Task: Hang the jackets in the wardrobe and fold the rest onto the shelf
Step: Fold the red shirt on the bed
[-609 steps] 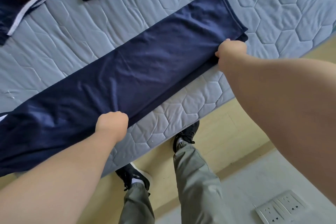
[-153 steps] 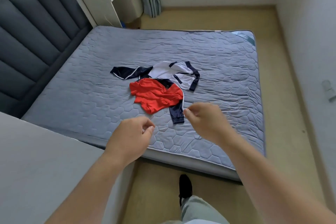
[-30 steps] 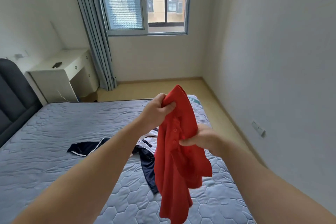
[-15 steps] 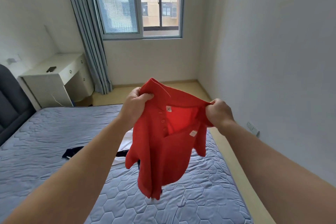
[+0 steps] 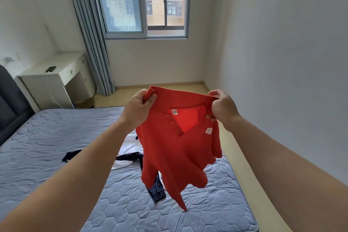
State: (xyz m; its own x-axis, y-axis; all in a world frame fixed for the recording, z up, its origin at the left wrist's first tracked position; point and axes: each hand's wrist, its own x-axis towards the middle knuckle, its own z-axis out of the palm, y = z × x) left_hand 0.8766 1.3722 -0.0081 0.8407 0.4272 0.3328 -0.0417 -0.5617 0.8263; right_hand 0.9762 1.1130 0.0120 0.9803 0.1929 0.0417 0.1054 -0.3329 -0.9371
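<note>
hands: left hand + right hand pinch polo shoulders | hangs open over bed, probably squaring up to fold

Navy-and-white jacket lies largely hidden behind the red shirt, the headboard is cut by the left edge, and print on the white label is too small to read.

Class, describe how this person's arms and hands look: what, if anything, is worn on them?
The left arm and right arm are bare to the picture's edge; no sleeves show. The left hand and right hand wear no gloves; no watch, bracelet or ring is visible.
</note>
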